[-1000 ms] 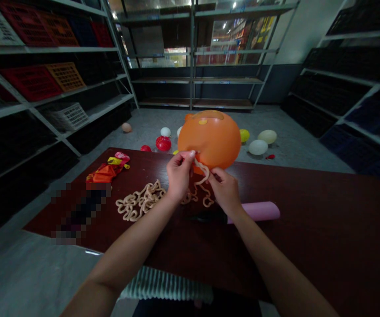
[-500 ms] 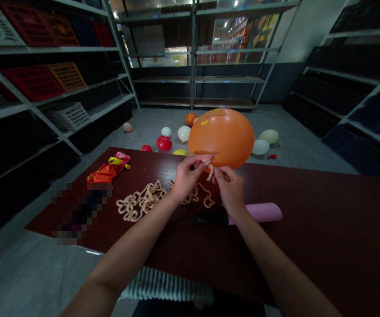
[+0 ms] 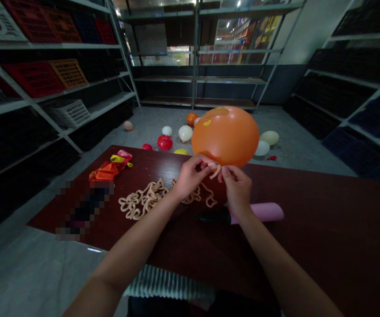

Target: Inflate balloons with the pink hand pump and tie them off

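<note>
A large inflated orange balloon (image 3: 228, 136) stands above the table's far edge, its neck end toward me. My left hand (image 3: 193, 174) pinches at that neck with thumb and forefinger. A short loop of beige cord (image 3: 215, 171) shows between my two hands. My right hand (image 3: 237, 187) is closed at the cord's right side, its fingertips pressed together. Beneath my hands a tangled pile of beige cord (image 3: 143, 198) lies on the table, partly hidden by my left forearm. Under my right wrist lies a pump with a pink barrel (image 3: 266, 212) and a black end.
Uninflated balloons (image 3: 106, 171) lie at the dark red table's (image 3: 325, 211) left, beside a pixelated dark object (image 3: 87, 209). Beyond the table, a red balloon (image 3: 165, 142), a white one (image 3: 185, 133) and several others rest on the floor. Shelves with crates (image 3: 34, 78) stand around.
The orange balloon and both hands have shifted slightly right. The cord piece between the hands has turned from hanging down to slanting sideways.
</note>
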`<state>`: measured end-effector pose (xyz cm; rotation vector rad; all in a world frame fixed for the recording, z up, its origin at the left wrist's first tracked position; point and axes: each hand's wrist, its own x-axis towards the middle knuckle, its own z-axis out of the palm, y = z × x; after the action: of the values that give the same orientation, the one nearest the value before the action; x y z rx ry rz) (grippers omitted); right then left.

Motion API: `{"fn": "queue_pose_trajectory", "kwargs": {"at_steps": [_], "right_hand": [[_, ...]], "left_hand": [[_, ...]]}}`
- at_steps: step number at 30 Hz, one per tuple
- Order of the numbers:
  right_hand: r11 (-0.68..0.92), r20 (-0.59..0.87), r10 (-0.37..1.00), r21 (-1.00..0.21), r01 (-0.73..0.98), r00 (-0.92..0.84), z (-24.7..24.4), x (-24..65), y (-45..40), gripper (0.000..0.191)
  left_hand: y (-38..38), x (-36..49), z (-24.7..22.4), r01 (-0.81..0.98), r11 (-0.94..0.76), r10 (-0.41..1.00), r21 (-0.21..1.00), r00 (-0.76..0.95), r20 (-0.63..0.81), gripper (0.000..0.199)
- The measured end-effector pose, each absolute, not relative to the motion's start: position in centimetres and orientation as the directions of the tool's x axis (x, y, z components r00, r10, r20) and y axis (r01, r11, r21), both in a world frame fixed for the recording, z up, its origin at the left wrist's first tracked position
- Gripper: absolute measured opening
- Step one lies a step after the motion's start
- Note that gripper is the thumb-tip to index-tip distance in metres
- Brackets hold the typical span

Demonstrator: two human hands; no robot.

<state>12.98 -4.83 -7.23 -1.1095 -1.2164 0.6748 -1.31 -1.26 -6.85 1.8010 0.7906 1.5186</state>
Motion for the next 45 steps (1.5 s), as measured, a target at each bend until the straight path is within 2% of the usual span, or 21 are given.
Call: {"fn": "queue_pose_trajectory", "kwargs": {"at_steps": [5,10,16,21,26,29,34,37,40,45], "right_hand": [[0.362,0.375,0.893,-0.927,0.101,0.248,-7.2,13.0,-4.8,0.029],[0.356,0.365,0.891,-0.931,0.082,0.270,-7.2,13.0,-4.8,0.028],[0.269,0.280,0.958,-0.951,0.150,0.058,-7.6,12.9,-4.5,0.026],[0.253,0.259,0.966,-0.946,0.202,0.003,-7.8,12.9,-4.5,0.029],[0.261,0.267,0.964,-0.927,0.270,-0.015,-7.2,12.7,-4.9,0.031],[0.267,0.277,0.961,-0.930,0.254,0.005,-7.0,12.7,-5.0,0.031],[0.270,0.284,0.954,-0.953,0.135,0.099,-7.2,12.7,-4.8,0.030],[0.277,0.289,0.946,-0.956,0.094,0.148,-7.1,12.8,-4.8,0.029],[0.262,0.275,0.955,-0.958,0.118,0.111,-7.0,12.8,-4.8,0.030],[0.211,0.212,0.977,-0.966,0.149,-0.007,-7.4,13.0,-4.7,0.031]], "left_hand": [[-1.0,-1.7,-6.9,-0.016,-0.648,0.743,0.762,0.209,0.636,0.012],[-1.3,-1.7,-6.5,0.038,-0.687,0.711,0.726,0.244,0.660,0.018],[-2.0,-1.5,-6.1,0.001,-0.612,0.790,0.791,-0.040,0.611,0.022],[-2.2,-1.1,-6.3,-0.047,-0.595,0.792,0.802,-0.205,0.575,0.027],[-2.0,-0.9,-6.5,-0.157,-0.554,0.817,0.818,-0.294,0.496,0.031],[-1.6,-1.1,-6.5,-0.190,-0.529,0.840,0.827,-0.256,0.478,0.032],[-1.4,-1.3,-6.2,-0.103,-0.590,0.807,0.801,-0.025,0.590,0.021],[-1.5,-1.3,-5.9,-0.100,-0.598,0.795,0.795,0.056,0.604,0.019],[-1.6,-1.4,-6.0,-0.072,-0.547,0.835,0.834,0.019,0.550,0.024],[-1.4,-1.1,-6.9,-0.158,-0.479,0.875,0.864,-0.166,0.455,0.024]]}}
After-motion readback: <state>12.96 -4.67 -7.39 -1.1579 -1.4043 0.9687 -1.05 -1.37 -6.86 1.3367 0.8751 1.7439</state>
